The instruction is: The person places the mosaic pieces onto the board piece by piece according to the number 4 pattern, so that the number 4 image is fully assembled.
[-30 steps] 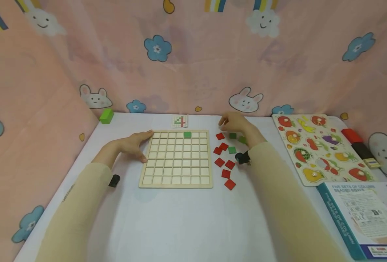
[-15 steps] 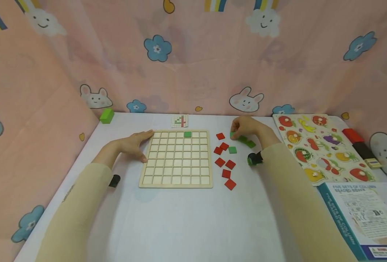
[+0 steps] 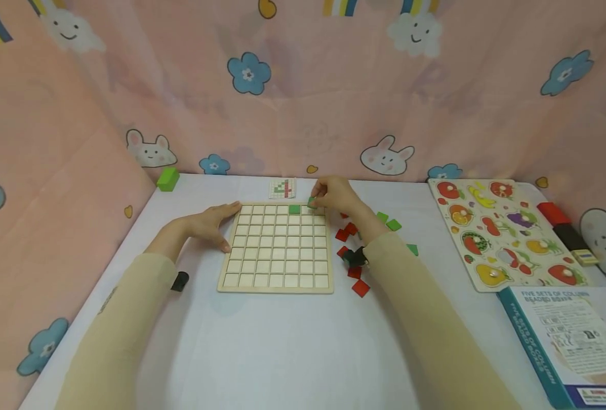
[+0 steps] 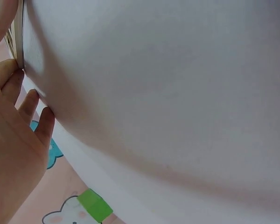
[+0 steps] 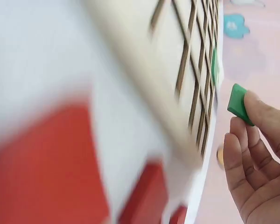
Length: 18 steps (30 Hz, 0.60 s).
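The white table point(image 3: 282, 341) is sitting wide open in front, lots of bare space near the person. The wooden grid board point(image 3: 277, 250) is lying mid-table, and the left hand point(image 3: 208, 225) is resting flat against its left edge, fingers straight, gripping nothing. The right hand point(image 3: 334, 196) is hovering over the board's far right corner, pinching a green tile point(image 3: 311, 201) just beside the green tile already seated point(image 3: 294, 209) in the top row. Loose red tiles point(image 3: 359, 287) and green tiles point(image 3: 392, 225) are crowding the board's right edge.
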Motion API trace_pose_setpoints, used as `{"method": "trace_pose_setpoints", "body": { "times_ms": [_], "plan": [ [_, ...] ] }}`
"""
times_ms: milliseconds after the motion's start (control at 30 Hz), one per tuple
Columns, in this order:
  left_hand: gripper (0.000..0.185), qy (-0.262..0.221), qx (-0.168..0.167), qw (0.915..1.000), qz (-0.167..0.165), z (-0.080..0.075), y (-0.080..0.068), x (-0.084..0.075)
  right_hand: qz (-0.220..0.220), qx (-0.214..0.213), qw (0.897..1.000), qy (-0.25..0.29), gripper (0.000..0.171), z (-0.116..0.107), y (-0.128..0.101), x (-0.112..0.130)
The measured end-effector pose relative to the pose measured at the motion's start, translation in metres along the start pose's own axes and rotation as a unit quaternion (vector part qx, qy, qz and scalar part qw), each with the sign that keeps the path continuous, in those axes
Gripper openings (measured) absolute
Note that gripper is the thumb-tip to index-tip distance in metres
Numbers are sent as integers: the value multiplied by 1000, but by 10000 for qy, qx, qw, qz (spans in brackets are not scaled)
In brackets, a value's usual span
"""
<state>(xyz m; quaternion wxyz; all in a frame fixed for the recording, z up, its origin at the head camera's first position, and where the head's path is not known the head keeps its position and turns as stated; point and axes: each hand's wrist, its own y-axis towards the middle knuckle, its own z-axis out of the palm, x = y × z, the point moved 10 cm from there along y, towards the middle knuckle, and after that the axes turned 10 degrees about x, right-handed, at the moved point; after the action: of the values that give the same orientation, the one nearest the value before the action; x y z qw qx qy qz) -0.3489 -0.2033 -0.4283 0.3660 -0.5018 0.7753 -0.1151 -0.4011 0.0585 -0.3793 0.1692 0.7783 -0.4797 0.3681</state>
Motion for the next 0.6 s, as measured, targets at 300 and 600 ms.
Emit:
{"method": "trace_pose_setpoints", "body": {
  "times_ms": [300,600],
  "plan": [
    [120,4,1,10000,-9,1,3,2,111,446,9988,171,10,55,14,32],
    [121,-20,-15,10000,50,1,4,3,30,581,9976,-366,11,67,19,44]
  ]
}}
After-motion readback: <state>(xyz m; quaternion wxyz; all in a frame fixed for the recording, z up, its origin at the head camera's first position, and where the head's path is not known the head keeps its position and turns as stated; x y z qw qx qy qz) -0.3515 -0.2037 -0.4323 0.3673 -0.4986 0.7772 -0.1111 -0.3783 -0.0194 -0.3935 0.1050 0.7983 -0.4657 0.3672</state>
